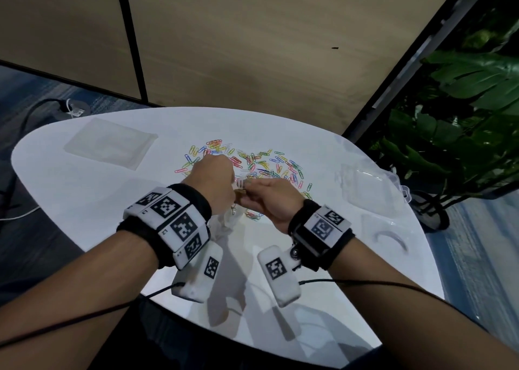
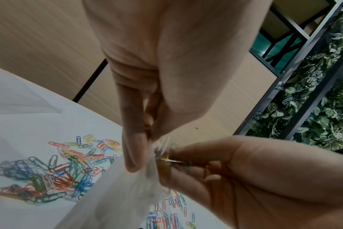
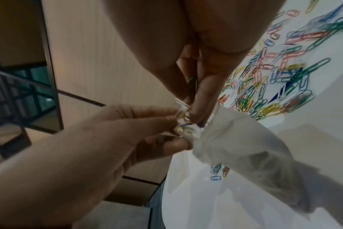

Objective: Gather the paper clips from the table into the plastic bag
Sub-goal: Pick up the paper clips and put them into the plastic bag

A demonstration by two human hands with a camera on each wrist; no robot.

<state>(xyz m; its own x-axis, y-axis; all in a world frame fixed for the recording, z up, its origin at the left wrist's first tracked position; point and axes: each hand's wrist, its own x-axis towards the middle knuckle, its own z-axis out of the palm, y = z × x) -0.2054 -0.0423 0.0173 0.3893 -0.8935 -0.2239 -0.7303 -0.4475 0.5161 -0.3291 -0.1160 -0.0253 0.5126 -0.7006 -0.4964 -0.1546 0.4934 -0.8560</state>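
Note:
Many coloured paper clips [image 1: 252,161] lie scattered across the middle of the white table [image 1: 84,201]. Just in front of the pile, both hands meet above the table. My left hand [image 1: 234,189] pinches the mouth of a clear plastic bag [image 1: 224,223], which hangs crumpled below it. My right hand [image 1: 247,191] pinches a small bunch of clips [image 2: 164,159] right at the bag's mouth [image 3: 184,122]. In the right wrist view, a few clips [image 3: 216,172] show by the hanging bag [image 3: 235,147]; whether they are inside it I cannot tell.
A flat stack of clear bags [image 1: 109,144] lies at the table's back left. An open clear plastic box [image 1: 370,189] sits at the right edge, with a leafy plant [image 1: 463,111] beyond it. Wood panels stand behind the table.

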